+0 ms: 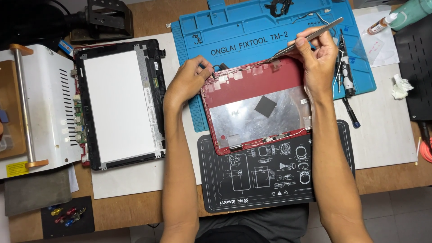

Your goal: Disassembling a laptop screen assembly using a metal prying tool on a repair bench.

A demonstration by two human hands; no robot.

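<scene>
A red laptop lid shell (pixel 252 87) lies inside up in the middle, with silver foil lining and a dark square pad (pixel 265 106). My left hand (pixel 188 81) grips its top left corner. My right hand (pixel 317 51) pinches a pair of metal tweezers (pixel 306 38), whose tip touches the shell's top edge near the middle. The shell rests partly on a blue repair mat (pixel 243 31) and partly on a black printed mat (pixel 252 184).
A bare display panel in a black frame (pixel 119 105) lies at the left beside a white metal device (pixel 40 108). A screwdriver (pixel 345 72) and pen lie right of my hand. A glue tube (pixel 382 23), crumpled tissue (pixel 400 86) and small screws (pixel 196 38) sit at the back.
</scene>
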